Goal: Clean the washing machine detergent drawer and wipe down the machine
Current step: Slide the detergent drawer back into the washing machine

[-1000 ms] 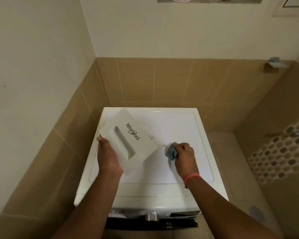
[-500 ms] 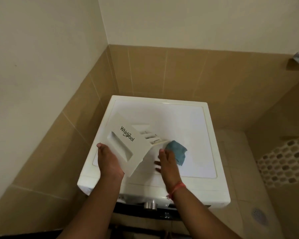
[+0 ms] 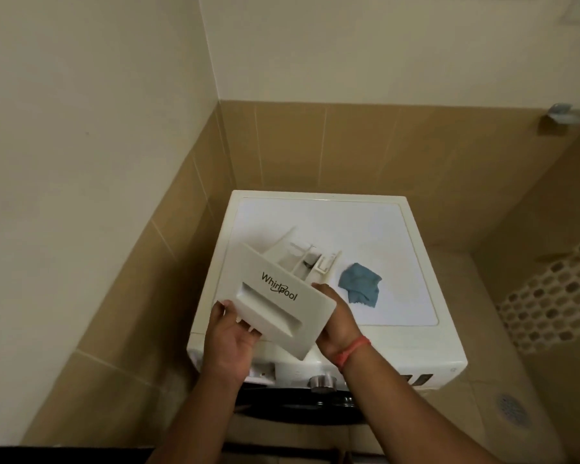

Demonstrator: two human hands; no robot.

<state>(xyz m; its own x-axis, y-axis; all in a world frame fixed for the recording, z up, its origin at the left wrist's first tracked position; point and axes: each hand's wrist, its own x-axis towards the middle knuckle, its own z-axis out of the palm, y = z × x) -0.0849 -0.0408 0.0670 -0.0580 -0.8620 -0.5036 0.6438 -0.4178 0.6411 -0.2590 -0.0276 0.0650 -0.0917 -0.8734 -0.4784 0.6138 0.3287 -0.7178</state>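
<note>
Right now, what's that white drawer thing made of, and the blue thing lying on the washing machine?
The detergent drawer looks like hard white plastic, smooth and a little shiny: it has moulded edges, a shaped handle recess and printed lettering. The blue cloth looks like soft fabric, perhaps microfibre, since it lies crumpled with folds and a matte surface. The exact fibre cannot be told from here.

The walls (image 3: pixel 98 112) are cream in the upper part and covered with tan tiles (image 3: pixel 365 149) below. On the right is a mosaic tile strip (image 3: pixel 549 303). The floor (image 3: pixel 482 413) is tiled and has a round drain (image 3: pixel 513 411). The light is dim.
</note>
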